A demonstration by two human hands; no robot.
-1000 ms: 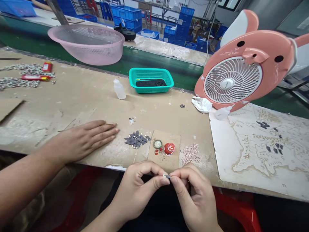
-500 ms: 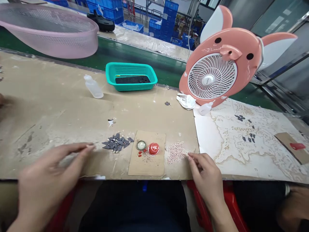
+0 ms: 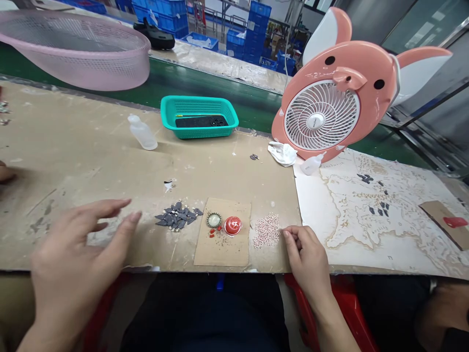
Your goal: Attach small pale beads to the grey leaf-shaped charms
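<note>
The right grip (image 3: 306, 256) is held low over the desk (image 3: 73, 161), its thumb and forefinger pressed together just beside the pale pink beads (image 3: 266, 231); whether a bead is pinched between them cannot be told at this size. The left grip (image 3: 73, 249) is spread, with its fingers curved and raised above the desk, near the grey pieces (image 3: 177, 216), and nothing is seen held in it. The beads lie in a loose heap on the desk, to the right of the cardboard square (image 3: 223, 234), which bears a round bezel (image 3: 214, 220) and a red dome (image 3: 233, 225). The grey pieces are heaped to the left of the square. The beads are judged to be very light, hard and slippery, and liable to scatter at a touch, so they are best taken singly from the heap's edge between the fingertips. The grey pieces appear thin and stiff, and would be lifted by their edges.
</note>
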